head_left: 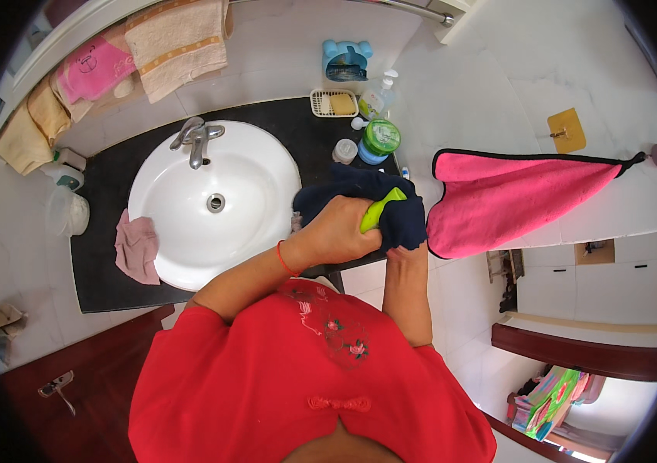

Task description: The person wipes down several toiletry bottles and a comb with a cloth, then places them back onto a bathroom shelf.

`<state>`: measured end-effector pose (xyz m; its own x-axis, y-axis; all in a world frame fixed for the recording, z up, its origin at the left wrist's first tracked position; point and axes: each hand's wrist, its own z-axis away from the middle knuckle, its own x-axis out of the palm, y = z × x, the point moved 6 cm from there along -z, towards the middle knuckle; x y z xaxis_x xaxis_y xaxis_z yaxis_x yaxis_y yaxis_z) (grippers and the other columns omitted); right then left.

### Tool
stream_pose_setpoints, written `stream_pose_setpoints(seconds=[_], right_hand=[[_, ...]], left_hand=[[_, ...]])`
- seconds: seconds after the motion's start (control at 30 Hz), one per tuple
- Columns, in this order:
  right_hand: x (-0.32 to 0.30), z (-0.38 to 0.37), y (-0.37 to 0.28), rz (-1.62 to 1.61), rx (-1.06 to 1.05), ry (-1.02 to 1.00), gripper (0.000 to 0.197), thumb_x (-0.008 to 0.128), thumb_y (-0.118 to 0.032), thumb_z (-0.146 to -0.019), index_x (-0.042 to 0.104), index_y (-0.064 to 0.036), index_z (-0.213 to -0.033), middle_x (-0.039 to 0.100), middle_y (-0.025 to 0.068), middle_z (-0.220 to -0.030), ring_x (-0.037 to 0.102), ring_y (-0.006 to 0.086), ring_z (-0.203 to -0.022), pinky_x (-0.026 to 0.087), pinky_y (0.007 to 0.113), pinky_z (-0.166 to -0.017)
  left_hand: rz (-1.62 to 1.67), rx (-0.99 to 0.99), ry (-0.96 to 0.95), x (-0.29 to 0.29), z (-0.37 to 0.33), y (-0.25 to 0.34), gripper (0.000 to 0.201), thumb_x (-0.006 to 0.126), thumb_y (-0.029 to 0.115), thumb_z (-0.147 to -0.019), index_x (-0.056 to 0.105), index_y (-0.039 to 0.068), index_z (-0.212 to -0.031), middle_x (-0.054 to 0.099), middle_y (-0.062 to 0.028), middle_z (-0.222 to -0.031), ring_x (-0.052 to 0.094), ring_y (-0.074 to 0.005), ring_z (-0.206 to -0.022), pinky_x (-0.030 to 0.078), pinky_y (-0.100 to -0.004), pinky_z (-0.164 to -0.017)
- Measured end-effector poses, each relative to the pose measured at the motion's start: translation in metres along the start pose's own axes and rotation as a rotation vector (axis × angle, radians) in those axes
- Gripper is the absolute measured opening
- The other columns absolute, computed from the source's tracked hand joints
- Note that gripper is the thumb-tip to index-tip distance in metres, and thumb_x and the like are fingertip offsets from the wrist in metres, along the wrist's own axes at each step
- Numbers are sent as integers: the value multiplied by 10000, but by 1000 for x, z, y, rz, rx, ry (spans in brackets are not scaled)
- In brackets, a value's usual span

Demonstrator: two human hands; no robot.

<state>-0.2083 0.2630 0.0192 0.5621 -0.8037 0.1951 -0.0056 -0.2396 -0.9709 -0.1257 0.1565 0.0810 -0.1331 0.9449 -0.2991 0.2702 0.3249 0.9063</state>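
My left hand (347, 228), with a red cord at the wrist, is closed round a smooth lime-green object (381, 210) whose kind I cannot make out. Dark navy cloth (405, 222) lies against the green object, and more of it spreads over the counter's right end. My right hand (408, 253) is mostly hidden under this cloth; only the part near the wrist shows, so its fingers cannot be seen. Both hands are close together at the counter's right front corner, right of the white sink (266, 255).
A chrome faucet (199, 143) stands behind the basin on the black counter (101, 289). A pink cloth (137, 247) drapes over its left rim. Behind my hands are a green-lidded jar (381, 136), a small jar (344, 150) and a soap dish (334, 103). A pink towel (513, 201) hangs at right.
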Motion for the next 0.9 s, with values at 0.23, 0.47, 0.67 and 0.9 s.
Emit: stream_pose_setpoints(seconds=[0.23, 0.47, 0.67, 0.9], right_hand=[[52, -4, -43, 599, -283, -47, 320, 524, 63, -679, 620, -26, -971, 637, 88, -945, 612, 199, -860, 460, 284, -761], [48, -5, -22, 138, -149, 100, 295, 549, -62, -797, 555, -2, -1086, 597, 77, -997, 576, 180, -897, 456, 281, -791], [49, 1, -55, 684, -282, -55, 310, 578, -84, -807, 560, -4, -1106, 608, 104, -1077, 584, 203, -971, 448, 304, -823], [70, 3, -41, 145, -184, 80, 319, 638, -22, -730, 603, 48, -1038, 648, 121, -1019, 622, 197, -867, 474, 281, -800]], left_hand=[[-330, 70, 223, -6, 3, -20, 331, 638, 67, -649, 517, 17, -953, 584, -181, -744, 582, -379, -712, 457, -449, -589], [-321, 97, 290, -26, 4, -8, 345, 671, 84, -680, 495, 51, -974, 572, -142, -723, 582, -311, -649, 452, -403, -550], [628, -240, -89, -24, 9, -28, 298, 580, 277, -846, 505, 46, -1018, 535, -53, -685, 509, -111, -555, 425, -283, -501], [1312, -314, -348, -16, 17, -32, 447, 287, 416, -950, 529, 47, -1018, 553, -54, -697, 522, -125, -514, 438, -237, -462]])
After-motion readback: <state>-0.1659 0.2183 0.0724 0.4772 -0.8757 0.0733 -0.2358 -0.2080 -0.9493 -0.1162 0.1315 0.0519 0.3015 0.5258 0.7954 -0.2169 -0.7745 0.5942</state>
